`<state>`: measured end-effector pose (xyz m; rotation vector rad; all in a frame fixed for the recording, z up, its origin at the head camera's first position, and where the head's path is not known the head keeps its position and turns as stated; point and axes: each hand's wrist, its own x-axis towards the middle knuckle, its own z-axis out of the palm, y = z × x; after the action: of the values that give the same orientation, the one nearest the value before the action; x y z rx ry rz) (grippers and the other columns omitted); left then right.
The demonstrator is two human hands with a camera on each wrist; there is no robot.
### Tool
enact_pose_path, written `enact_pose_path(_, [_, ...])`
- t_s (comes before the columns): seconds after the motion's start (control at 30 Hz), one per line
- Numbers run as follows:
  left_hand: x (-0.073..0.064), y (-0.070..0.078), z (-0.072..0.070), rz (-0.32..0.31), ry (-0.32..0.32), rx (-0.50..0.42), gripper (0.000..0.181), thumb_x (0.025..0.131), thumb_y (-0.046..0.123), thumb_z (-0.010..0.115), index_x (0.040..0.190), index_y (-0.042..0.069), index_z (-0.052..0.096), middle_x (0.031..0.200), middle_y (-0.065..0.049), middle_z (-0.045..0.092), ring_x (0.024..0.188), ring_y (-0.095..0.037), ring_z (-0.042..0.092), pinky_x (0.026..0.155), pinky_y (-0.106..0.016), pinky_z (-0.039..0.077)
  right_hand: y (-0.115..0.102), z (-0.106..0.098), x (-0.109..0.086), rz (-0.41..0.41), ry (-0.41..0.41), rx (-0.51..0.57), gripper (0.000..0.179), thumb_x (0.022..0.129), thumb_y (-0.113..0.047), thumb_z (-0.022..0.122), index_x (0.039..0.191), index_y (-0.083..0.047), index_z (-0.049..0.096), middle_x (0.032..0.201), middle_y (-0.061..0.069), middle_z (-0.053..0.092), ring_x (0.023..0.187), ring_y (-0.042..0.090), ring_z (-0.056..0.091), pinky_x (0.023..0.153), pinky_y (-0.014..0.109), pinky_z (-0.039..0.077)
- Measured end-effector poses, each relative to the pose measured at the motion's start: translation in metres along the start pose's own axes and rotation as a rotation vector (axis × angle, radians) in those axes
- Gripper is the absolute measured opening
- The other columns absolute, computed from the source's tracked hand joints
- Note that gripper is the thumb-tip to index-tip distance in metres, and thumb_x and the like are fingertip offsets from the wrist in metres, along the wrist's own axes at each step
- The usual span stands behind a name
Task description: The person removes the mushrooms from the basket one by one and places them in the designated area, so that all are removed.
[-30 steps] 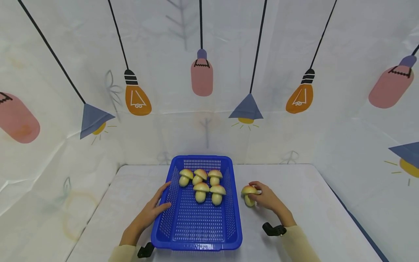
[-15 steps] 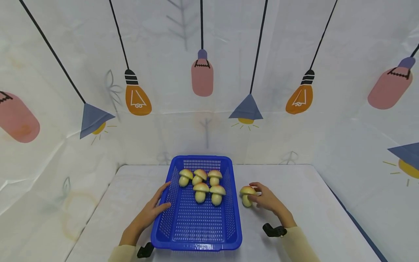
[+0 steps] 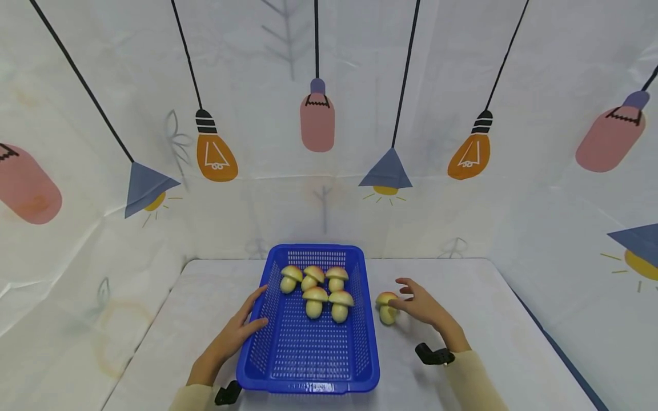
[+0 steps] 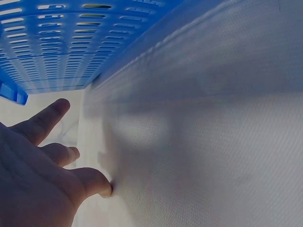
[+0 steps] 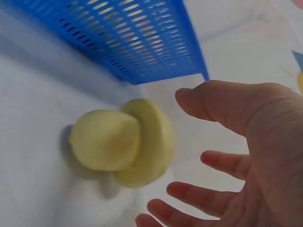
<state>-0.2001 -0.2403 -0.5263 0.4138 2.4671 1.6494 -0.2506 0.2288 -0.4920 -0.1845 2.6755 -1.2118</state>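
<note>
Head view: the loose mushroom lies between spread hands, just beside the right hand.

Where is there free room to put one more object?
The basket is bare between its five mushrooms and near rim, the table right of the right hand and left of the left hand. Crowded: the basket's far half, and the gap between basket and loose mushroom.

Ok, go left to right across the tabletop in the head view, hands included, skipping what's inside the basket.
Left hand, blue basket, loose mushroom, right hand.
</note>
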Motion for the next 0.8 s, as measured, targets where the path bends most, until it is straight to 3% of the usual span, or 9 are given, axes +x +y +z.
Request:
enact_pose_path(0.17, [-0.001,0.000,0.000,0.002,-0.006,-0.011,0.073,0.103,0.024,0.057,0.165,0.030,0.018,0.169,-0.025,0.015,0.143,-0.055,0.035,0.099,-0.063,0.049,-0.017,-0.008,0.006,-0.028,0.036,-0.010,0.078,0.096,-0.043,0.070,0.155,-0.004,0.037,0.150,0.032,0.048,0.130,0.050,0.054,0.101,0.060,0.051])
enact_pose_path(0.47, [0.001,-0.001,0.002,-0.018,0.042,0.014,0.074,0.100,0.028,0.060,0.164,0.030,0.023,0.169,-0.024,0.017,0.143,-0.058,0.033,0.099,-0.071,0.047,-0.063,-0.002,0.016,-0.159,0.065,-0.028,0.074,0.097,-0.040,0.068,0.157,-0.009,0.036,0.151,0.029,0.048,0.132,0.048,0.054,0.104,0.061,0.048])
enact_pose_path(0.8, [0.003,-0.003,0.003,0.016,0.041,-0.092,0.075,0.099,0.020,0.063,0.163,0.023,0.025,0.160,-0.031,0.028,0.133,-0.051,0.046,0.088,-0.054,0.059,-0.110,0.024,0.025,-0.278,0.042,0.032,0.073,0.097,-0.037,0.070,0.156,-0.010,0.038,0.149,0.025,0.052,0.129,0.044,0.057,0.101,0.058,0.052])
